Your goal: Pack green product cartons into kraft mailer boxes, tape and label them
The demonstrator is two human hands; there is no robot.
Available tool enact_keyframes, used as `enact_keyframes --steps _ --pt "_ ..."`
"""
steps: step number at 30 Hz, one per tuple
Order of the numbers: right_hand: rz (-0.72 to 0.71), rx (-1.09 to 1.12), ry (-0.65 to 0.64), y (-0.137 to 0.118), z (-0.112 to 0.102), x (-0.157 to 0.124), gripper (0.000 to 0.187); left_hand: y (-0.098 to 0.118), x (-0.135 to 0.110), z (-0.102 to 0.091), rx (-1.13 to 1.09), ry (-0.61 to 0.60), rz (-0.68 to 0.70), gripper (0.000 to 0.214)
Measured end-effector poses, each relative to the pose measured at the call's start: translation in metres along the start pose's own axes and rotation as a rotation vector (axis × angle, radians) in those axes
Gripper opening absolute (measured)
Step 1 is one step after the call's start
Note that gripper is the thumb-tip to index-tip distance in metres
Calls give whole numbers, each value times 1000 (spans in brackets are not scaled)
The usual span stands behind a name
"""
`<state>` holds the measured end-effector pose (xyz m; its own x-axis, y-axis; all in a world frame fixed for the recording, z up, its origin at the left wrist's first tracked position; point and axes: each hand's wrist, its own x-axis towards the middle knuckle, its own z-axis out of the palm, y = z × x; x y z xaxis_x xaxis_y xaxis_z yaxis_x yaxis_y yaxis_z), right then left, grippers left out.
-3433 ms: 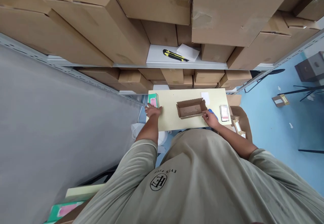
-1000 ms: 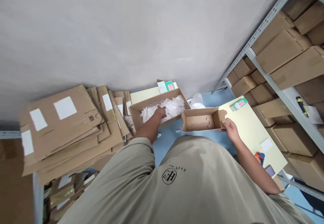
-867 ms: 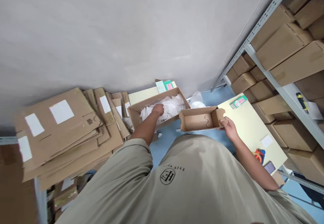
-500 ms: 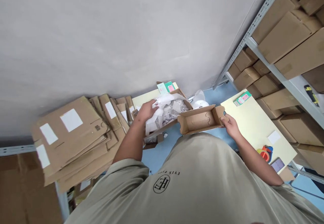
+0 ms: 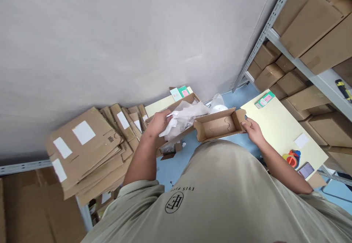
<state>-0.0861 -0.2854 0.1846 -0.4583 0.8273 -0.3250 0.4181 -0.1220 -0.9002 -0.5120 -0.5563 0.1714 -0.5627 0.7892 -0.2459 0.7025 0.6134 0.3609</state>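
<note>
My left hand is closed on a bunch of clear plastic wrap lifted out of a larger open carton on my left. My right hand grips the right end flap of a small open cardboard box, held in the air in front of my chest. The wrap hangs just left of that box's open end. The box looks empty inside.
A stack of flattened cartons with white labels lies at the left. A pale yellow table at the right carries a green packet, a white slip, a tape dispenser and a phone. Metal shelves with cartons stand behind it.
I turned left from the table, carrying the small box in my right hand. My left hand reached into the larger carton, grabbed the plastic wrap and has raised it toward the small box.
</note>
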Motion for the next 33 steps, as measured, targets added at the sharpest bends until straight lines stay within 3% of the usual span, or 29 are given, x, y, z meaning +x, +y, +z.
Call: enact_keyframes --steps 4,10,12,14,15,17,20,22,24,27,30,33 --pt "-6 -9 -19 -3 -5 -7 57 20 -26 -49 -23 67 11 29" --pt "-33 -45 -5 -2 -8 -16 57 45 -88 -155 -94 303 58 31" --pt "-39 -69 -1 -3 -7 -18 56 69 -100 -180 -64 286 184 30" --pt "-38 -96 -14 -5 -5 -22 54 106 -99 -184 -85 161 432 26" --pt "-39 -108 -23 -6 -4 -23 52 128 -93 -177 -91 77 549 26" --pt "-48 -123 -31 -8 0 -26 51 175 -74 -144 -37 -102 695 25" --pt "-58 -135 -20 -9 7 -29 53 236 -41 -69 87 -253 773 20" --pt "-59 -145 -23 -9 12 -32 51 262 -24 -18 153 -317 771 20" --pt "-62 -154 -40 -9 16 -34 46 279 -11 23 180 -379 751 22" --pt "-67 -168 -54 -8 20 -38 36 289 3 63 219 -483 670 30" --pt "-60 -179 -25 -5 20 -41 31 289 15 79 308 -574 592 36" --pt "-52 -167 18 -1 16 -42 29 285 23 77 345 -587 614 37"
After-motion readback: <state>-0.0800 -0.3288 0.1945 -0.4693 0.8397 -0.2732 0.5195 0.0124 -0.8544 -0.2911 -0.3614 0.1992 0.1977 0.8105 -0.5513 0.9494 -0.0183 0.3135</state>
